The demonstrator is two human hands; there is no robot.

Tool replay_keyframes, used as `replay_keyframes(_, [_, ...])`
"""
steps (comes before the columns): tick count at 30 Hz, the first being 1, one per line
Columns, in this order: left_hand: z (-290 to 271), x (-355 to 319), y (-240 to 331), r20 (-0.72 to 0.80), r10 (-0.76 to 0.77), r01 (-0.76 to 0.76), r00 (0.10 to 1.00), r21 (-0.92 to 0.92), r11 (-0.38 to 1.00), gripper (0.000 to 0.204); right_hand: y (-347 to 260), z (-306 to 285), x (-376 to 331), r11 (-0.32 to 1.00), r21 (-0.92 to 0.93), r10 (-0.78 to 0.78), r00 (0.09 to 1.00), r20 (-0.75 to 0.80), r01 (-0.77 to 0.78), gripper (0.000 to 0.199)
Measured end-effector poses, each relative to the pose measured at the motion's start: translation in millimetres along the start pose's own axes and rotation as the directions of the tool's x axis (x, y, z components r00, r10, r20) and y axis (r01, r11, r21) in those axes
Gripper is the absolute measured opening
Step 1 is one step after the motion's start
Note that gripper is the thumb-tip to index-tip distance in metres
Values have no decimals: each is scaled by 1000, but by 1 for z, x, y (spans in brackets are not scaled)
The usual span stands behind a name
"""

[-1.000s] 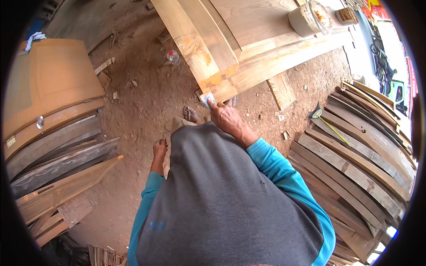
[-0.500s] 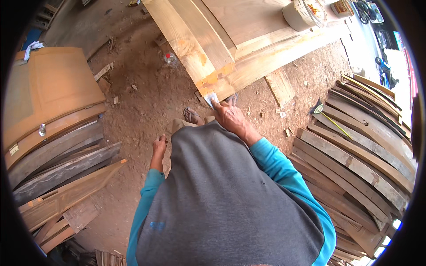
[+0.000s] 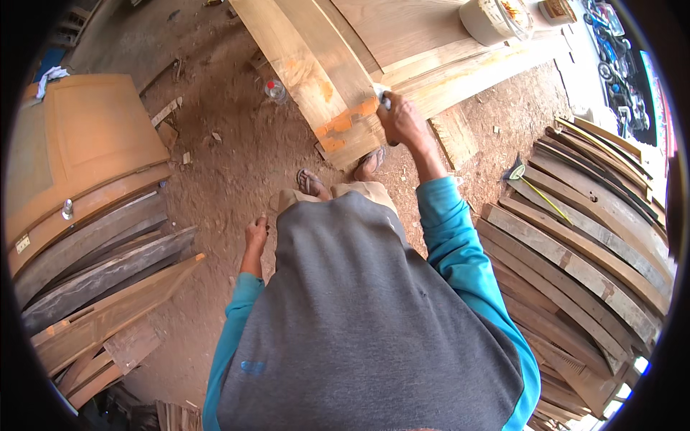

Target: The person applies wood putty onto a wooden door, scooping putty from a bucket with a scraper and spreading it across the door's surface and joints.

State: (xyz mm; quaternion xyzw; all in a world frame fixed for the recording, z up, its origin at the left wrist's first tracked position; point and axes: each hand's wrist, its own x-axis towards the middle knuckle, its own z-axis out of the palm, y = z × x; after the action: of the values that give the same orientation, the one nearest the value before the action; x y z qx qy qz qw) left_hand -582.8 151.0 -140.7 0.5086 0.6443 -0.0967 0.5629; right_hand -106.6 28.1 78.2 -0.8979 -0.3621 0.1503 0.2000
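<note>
My right hand [image 3: 405, 122] is closed around a putty knife [image 3: 382, 93], and its pale blade is at the inner joint of a wooden door [image 3: 295, 54]. Orange filler [image 3: 346, 123] covers the corner joint just left of the blade, with smaller smears further up the same board. Down beside my left leg hangs my left hand [image 3: 256, 235], apart from the door. Its fingers are curled, and whether anything is in them I cannot make out. On the door's far right side stands a white bucket [image 3: 485, 23] with orange residue on it.
Next to the bucket is a smaller tub [image 3: 556, 11]. A clear bottle with a red cap [image 3: 274, 90] is on the dirt floor. Stacked boards [image 3: 575, 266] lie on the right, another door [image 3: 93, 129] and planks [image 3: 108, 262] on the left. A green-handled tool [image 3: 543, 194] rests on the right stack.
My right hand has moved up and to the right with the putty knife, from the door's near corner to the inner joint. My left hand has barely moved.
</note>
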Motion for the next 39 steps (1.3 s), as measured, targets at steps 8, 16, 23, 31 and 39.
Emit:
replay_keyframes(8, [2,-10,-3,14,-26,27,1000,-70,997,45,-15,-7,9,984,44,156,953,261,-173,32])
replay_keyframes(16, [16,0,0,66,-7,9,998,-40,999,46,-71,30,-28,998,9,48,884,465,-58,29])
replay_keyframes(23, [17,12,5,46,-17,19,999,-46,999,49,-88,21,-72,998,16,-60,883,465,59,28])
replay_keyframes(31, [-1,0,9,-23,-26,25,999,-48,999,47,-58,15,-77,986,-66,-102,871,481,152,23])
replay_keyframes(39, [-3,-4,4,18,-62,63,998,-83,995,46,-45,6,-74,994,-46,-65,855,514,103,42])
